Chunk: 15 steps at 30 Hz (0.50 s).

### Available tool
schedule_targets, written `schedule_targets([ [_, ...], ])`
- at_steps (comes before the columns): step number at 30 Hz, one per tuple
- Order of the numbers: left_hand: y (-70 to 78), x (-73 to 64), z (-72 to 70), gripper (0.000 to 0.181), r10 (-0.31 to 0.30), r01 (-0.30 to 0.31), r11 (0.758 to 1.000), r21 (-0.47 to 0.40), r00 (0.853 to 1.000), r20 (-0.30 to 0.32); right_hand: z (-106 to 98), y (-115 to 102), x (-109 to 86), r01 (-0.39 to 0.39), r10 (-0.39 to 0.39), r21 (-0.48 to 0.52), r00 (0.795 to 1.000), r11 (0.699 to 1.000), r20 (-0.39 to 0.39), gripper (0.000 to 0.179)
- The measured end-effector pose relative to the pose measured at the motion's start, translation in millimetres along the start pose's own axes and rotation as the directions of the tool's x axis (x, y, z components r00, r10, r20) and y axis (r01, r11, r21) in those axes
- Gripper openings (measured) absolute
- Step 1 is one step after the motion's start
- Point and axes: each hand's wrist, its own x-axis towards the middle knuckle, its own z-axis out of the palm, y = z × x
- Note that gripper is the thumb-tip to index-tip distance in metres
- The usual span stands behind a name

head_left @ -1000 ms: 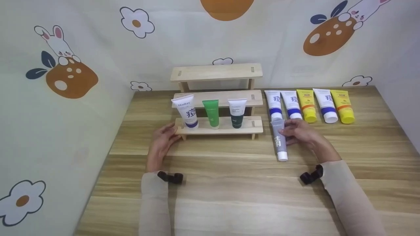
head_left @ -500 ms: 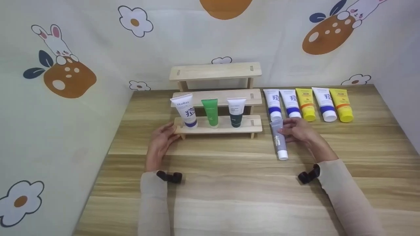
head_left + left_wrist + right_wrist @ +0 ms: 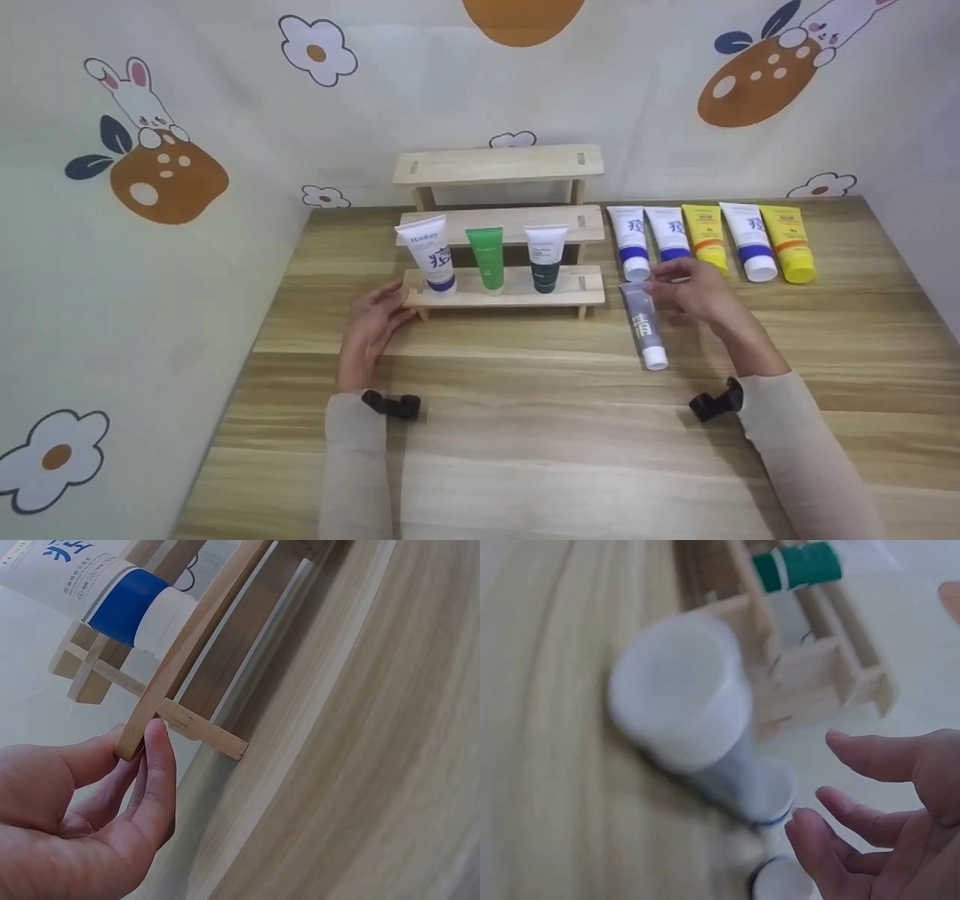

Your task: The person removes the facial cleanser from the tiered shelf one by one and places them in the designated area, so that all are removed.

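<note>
I see gray tube (image 3: 645,324) on surface (image 3: 540,420), 8 o'clock of right hand (image 3: 696,294), 3 o'clock of left hand (image 3: 373,319). Right hand: fingers parted beside tube. Left hand: pinches end of bottom shelf (image 3: 517,289). Count: one gray; three standing tubes (image 3: 490,259) on shelf; three white tubes (image 3: 748,234), two yellow tubes (image 3: 789,240) in row.

A wood-grain counter (image 3: 540,465) is spreading across the view. Around its back and sides, a pale backdrop (image 3: 420,97) is rising, where printed white rabbits (image 3: 137,103) are clinging to orange-brown fruits (image 3: 184,191) and dark-outlined flowers (image 3: 319,51) are showing.
</note>
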Motion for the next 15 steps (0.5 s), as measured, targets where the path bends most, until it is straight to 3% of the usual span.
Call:
schedule_targets([
  [8, 0.2, 1.4, 0.1, 0.046, 0.024, -0.024, 1.000, -0.019, 1.000, -0.007, 12.3, -41.3, -18.0, 0.166, -0.166, 0.032, 0.986, 0.986, 0.001, 0.050],
  [15, -0.8, 1.4, 1.6, 0.047, 0.011, -0.012, 1.000, -0.021, 1.000, -0.014, 31.5, -68.6, -12.6, 0.265, -0.265, 0.051, 0.964, 0.963, -0.008, 0.047],
])
